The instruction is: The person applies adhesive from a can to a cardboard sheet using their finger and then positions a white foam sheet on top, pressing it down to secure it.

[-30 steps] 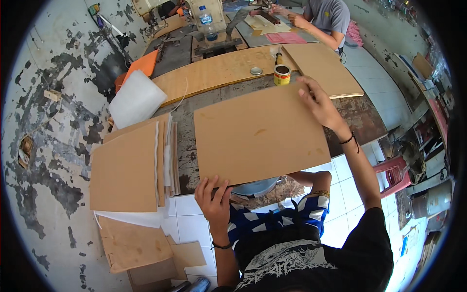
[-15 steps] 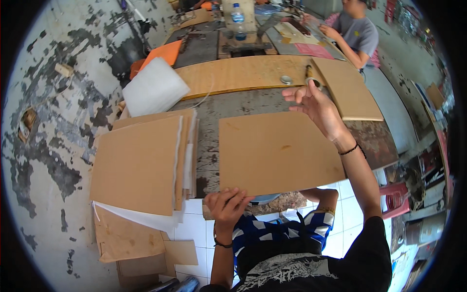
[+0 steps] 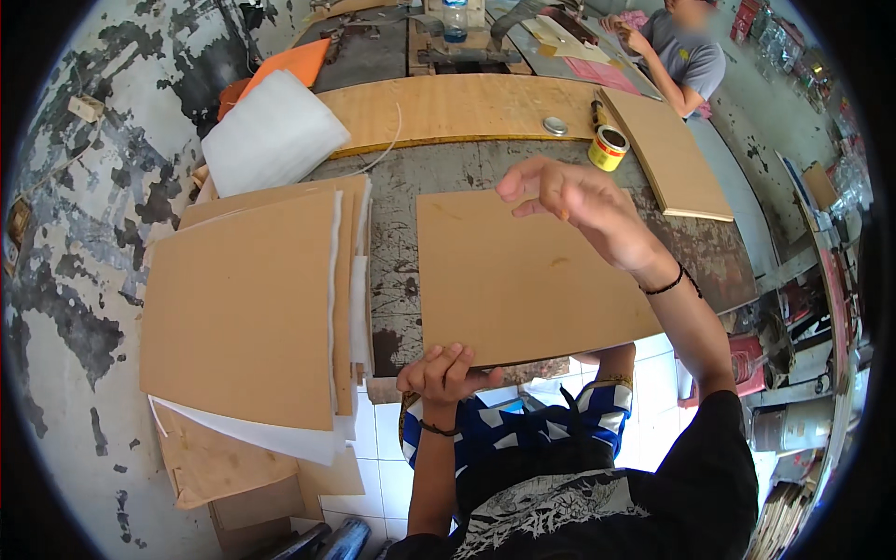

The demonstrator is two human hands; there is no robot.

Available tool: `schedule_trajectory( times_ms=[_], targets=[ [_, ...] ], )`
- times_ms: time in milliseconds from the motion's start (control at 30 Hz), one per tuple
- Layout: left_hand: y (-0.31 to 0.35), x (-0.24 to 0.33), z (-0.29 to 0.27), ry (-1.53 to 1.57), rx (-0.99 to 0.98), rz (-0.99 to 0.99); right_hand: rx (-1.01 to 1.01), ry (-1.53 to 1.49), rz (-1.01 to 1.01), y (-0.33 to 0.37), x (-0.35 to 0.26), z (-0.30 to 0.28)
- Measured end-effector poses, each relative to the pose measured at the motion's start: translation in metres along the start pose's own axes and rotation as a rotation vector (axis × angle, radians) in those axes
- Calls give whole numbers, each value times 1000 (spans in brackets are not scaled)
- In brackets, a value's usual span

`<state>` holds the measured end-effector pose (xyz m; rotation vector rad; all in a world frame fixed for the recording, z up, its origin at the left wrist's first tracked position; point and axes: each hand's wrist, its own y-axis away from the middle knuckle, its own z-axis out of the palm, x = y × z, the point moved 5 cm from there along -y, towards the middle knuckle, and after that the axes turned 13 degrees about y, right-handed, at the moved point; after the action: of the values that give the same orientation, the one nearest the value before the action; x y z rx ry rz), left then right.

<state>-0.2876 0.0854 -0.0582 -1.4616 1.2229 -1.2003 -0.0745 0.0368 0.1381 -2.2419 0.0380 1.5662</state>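
A flat brown cardboard sheet (image 3: pixel 523 280) lies on the worn dark table in front of me. At its near left corner, my left hand (image 3: pixel 446 373) grips the edge, with the fingers on top and the thumb along the front edge. My right hand (image 3: pixel 579 207) is raised above the sheet's far part, empty, its fingers bent and apart. Beyond that hand stands a small yellow and red tin (image 3: pixel 608 149), open at the top. A round metal lid (image 3: pixel 555 125) lies to the left of the tin, and a dark-handled tool (image 3: pixel 598 114) is behind it.
To the left is a stack of brown cardboard sheets (image 3: pixel 243 299) with white sheets between them. White foam sheeting (image 3: pixel 273 133) leans behind it. A long wooden board (image 3: pixel 448 107) crosses the table; thick brown boards (image 3: pixel 672 154) lie right. Another person (image 3: pixel 686 56) sits far right.
My right hand has swung left and lower over the sheet, its fingers now bending forward. The tin it partly covered shows fully. My left hand stays at the corner; the whole view has shifted slightly.
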Motion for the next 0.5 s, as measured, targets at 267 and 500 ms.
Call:
schedule_trajectory(
  times_ms=[267, 500],
  targets=[
    [-3, -3, -4, -19, -52, 23, 134, 224, 93, 54, -2, -25],
    [-2, -3, -5, 8, -78, -23, 161, 232, 132, 92, -6, -39]
  ],
)
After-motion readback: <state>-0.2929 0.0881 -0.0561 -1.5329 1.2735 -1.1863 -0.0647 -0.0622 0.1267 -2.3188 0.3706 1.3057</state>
